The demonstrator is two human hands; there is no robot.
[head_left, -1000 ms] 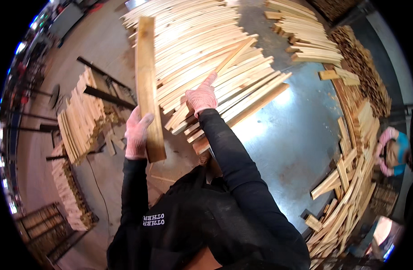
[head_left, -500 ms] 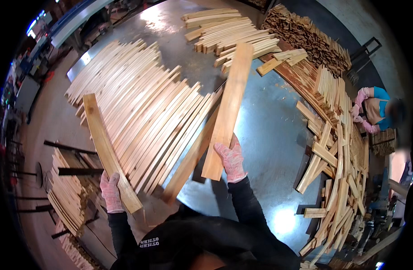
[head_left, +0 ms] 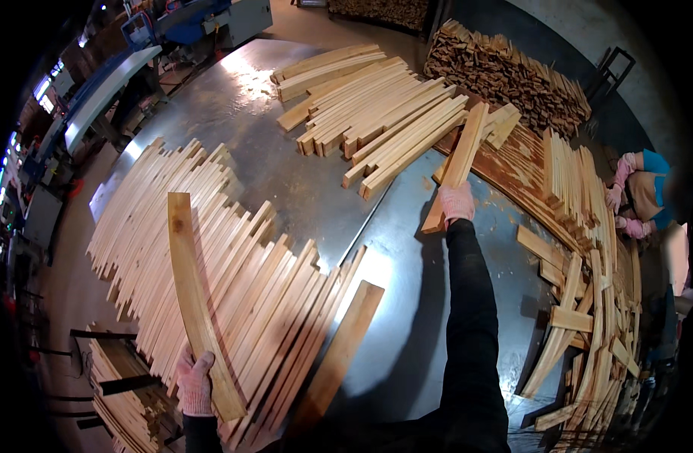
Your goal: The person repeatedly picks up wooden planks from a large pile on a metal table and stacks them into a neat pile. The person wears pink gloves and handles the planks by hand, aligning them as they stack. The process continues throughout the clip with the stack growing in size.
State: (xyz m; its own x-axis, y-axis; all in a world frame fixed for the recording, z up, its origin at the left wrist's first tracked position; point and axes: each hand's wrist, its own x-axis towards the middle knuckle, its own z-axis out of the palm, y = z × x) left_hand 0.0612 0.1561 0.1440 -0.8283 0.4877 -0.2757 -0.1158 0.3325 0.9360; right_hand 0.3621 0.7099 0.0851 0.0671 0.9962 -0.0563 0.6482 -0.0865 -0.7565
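Observation:
My left hand [head_left: 195, 383], in a pinkish knit glove, grips a long wooden board [head_left: 189, 287] near its lower end. That board slants over a wide row of wooden slats [head_left: 210, 249] standing closely side by side on the metal table. My right arm stretches far forward, and its gloved hand [head_left: 457, 202] is closed on another wooden board [head_left: 467, 145] close to a few short pieces [head_left: 503, 124]. Between the hands, a single board [head_left: 345, 343] lies flat beside the slat row's right edge. The right hand's fingers are partly hidden from above.
A second group of slats [head_left: 377, 106] stands at the table's far side. Along the right, loose strips [head_left: 569, 325] lie jumbled beside upright slats [head_left: 569, 177]. Farther back rises a large wood stack [head_left: 505, 72]. A co-worker in pink sleeves [head_left: 624, 181] stands at the right.
My right hand has carried its board forward and to the right, away from the slat row. The left hand still holds its board, now more upright. The whole view has shifted.

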